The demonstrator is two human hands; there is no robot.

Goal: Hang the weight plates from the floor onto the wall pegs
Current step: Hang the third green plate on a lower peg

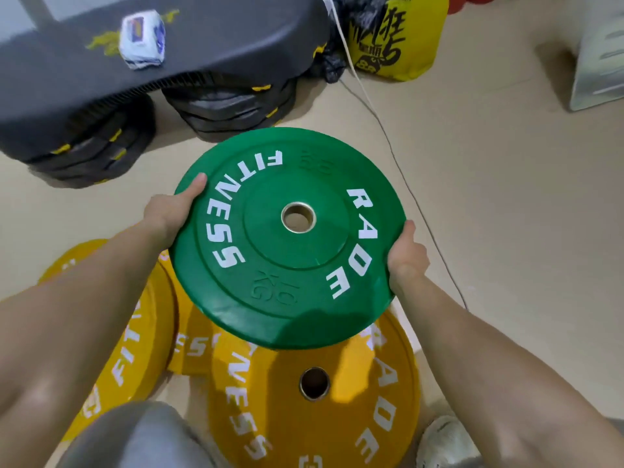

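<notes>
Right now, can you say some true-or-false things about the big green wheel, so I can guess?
1. Both the left hand and right hand hold the green plate. True.
2. The green plate hangs on a wall peg. False: it is held above the yellow plates.
3. The white packet sits on the grey platform. True.
4. The yellow plates are stacked on the grey platform. False: they lie on the floor.

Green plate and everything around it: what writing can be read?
"RADE FITNESS": white, green plate.
"10 KG": faint embossing, same plate.
"NESS", "ADE": near yellow plate, partly covered.
"FIT": left yellow plate.
Print on yellow bag and white packet: too blurred to read.
</notes>
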